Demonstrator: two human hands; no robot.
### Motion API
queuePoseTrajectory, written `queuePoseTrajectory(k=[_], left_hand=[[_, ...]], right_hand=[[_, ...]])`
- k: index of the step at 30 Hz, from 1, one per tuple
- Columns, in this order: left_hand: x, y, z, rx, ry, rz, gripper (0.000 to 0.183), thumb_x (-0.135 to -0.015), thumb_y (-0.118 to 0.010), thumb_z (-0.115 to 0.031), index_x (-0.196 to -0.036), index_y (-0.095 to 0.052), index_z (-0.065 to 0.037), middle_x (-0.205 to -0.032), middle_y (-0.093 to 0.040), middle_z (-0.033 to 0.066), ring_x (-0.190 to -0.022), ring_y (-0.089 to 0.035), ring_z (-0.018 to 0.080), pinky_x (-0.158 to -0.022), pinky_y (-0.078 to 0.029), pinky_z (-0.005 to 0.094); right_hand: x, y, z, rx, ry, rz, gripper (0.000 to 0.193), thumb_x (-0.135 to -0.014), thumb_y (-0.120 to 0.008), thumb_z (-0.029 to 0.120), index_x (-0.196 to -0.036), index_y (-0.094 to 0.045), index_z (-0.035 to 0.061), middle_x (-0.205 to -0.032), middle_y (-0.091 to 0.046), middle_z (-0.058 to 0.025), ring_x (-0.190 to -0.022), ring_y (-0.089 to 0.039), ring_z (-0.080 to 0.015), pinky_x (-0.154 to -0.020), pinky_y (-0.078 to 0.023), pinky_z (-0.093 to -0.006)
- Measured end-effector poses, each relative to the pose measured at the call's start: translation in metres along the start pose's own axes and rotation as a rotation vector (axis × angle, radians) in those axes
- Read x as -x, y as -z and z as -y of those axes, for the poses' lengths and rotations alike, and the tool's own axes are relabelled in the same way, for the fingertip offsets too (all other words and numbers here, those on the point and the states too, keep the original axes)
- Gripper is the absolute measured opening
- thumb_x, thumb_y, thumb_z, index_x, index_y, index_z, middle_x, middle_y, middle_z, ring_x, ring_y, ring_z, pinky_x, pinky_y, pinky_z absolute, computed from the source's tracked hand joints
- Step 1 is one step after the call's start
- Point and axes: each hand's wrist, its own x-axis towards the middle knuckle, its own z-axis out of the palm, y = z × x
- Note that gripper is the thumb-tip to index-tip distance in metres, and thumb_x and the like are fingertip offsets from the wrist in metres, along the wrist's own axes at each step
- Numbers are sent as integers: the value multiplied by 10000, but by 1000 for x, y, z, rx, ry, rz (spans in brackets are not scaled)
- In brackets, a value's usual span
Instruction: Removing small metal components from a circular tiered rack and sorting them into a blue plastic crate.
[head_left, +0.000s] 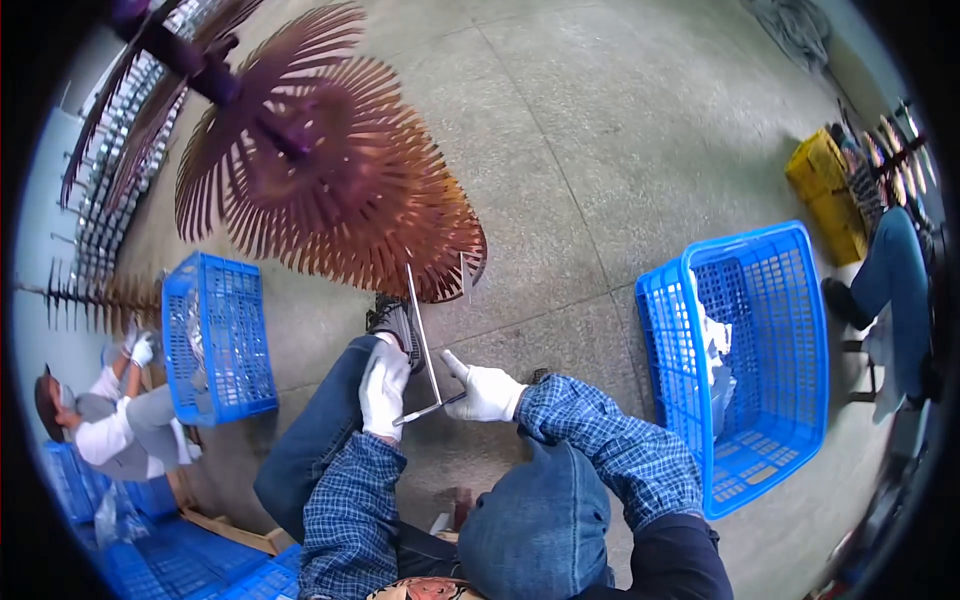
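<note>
My left hand (384, 388) and my right hand (487, 391), both in white gloves, meet over my knees. Between them they grip the low end of a thin L-shaped metal bar (424, 340). Its long leg rises toward a round rack (330, 160) of reddish-brown spokes that hangs just ahead of me. Another short metal strip (466, 277) hangs at the rack's lower edge, near the bar's top. My sleeves are blue plaid and I sit in blue jeans.
A blue plastic basket (790, 380) with some white parts stands at my right. A second blue basket (220, 335) holding metal pieces stands at my left, beside a seated person (110, 420) in white gloves. Another person (890, 270) sits far right by a yellow crate (828, 190). More blue crates (170, 565) lie lower left.
</note>
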Motion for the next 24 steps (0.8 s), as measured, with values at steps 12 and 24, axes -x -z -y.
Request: queuePoseTrajectory(k=[12, 24], left_hand=[[50, -51, -1, 337, 131, 142, 550, -961, -314, -450, -1113, -604, -8, -767, -639, 163, -460, -435, 130, -474, -377, 240], [44, -54, -2, 138, 182, 142, 602, -978, -277, -452, -1009, -633, 33, -475, -514, 89, -300, -219, 85, -336, -219, 214]], right_hand=[[-22, -28, -16, -447, 74, 217, 583, -775, -608, 365, -1224, -470, 20, -894, -629, -131, -784, -617, -260, -702, -494, -322], [-29, -33, -19, -899, -108, 332, 420, -904, -415, 432, -790, -599, 72, -571, -534, -47, -507, -473, -138, -494, -391, -250]])
